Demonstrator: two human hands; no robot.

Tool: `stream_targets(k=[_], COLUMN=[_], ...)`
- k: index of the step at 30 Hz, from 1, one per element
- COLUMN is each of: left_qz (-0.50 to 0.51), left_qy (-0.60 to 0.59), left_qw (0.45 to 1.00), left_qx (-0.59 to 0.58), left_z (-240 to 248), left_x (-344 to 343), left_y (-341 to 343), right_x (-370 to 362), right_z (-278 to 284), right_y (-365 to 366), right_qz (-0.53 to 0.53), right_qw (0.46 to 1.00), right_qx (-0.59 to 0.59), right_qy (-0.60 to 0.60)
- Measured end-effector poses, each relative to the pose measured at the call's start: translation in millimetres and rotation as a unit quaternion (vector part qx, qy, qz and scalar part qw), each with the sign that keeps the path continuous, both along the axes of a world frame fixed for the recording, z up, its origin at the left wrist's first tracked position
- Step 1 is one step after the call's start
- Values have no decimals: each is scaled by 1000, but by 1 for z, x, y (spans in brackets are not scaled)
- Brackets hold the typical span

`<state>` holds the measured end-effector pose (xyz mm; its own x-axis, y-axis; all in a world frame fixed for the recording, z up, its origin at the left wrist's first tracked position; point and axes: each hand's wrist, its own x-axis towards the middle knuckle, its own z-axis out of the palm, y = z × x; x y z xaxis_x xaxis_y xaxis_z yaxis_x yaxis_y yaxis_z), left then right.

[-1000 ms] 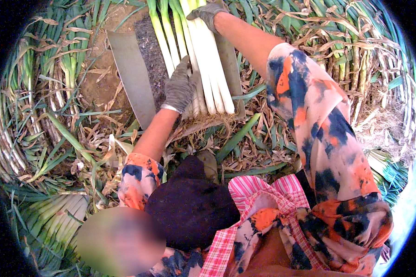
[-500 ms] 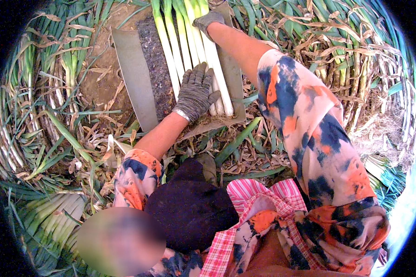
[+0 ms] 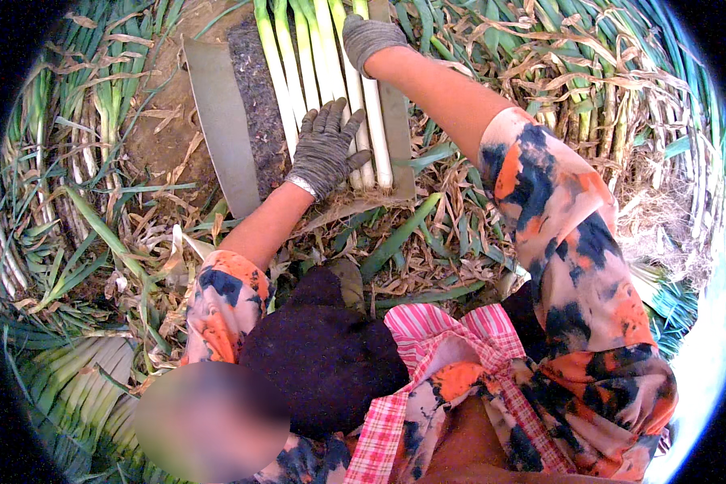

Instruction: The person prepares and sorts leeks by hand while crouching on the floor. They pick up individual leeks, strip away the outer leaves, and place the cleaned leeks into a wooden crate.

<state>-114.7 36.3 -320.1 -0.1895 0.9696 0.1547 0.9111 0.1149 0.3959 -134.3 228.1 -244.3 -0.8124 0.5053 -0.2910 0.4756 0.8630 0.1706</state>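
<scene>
A row of long green onions (image 3: 328,64) with white shafts lies on a mat (image 3: 258,121) with a dark, rough middle and grey edges. My left hand (image 3: 326,149), in a grey knitted glove, rests flat across the lower white shafts with its fingers apart. The onions' roots lie just below it, by the mat's near edge. Farther up, my right hand (image 3: 372,44), gloved alike, curls round the outermost onion on the right, where white turns to green. Part of its fingers is hidden, and the leaf tops run out of the picture.
Heaped onions (image 3: 568,64) with dry leaves line the right side, and more onions (image 3: 97,121) stand at the left. Trimmed onions (image 3: 85,379) lie at the lower left. Loose leaves and dry husks (image 3: 415,242) litter the ground between the mat and my knees.
My right hand has come slightly nearer along the outer onion and looks more curled. My left hand stays flat on the shafts. The whole view has shifted a little.
</scene>
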Motion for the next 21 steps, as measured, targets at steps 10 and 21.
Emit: stream_targets(k=[10, 21], left_qz=[-18, -68], left_qy=[37, 15], left_qw=[995, 974], left_qx=[-95, -216], left_z=[19, 29], left_x=[13, -10], left_y=[3, 21], right_x=[26, 214], right_z=[-11, 156], right_y=[-31, 36], right_qz=[-35, 51], right_qw=[993, 956], right_qx=[-109, -191], right_qy=[3, 215])
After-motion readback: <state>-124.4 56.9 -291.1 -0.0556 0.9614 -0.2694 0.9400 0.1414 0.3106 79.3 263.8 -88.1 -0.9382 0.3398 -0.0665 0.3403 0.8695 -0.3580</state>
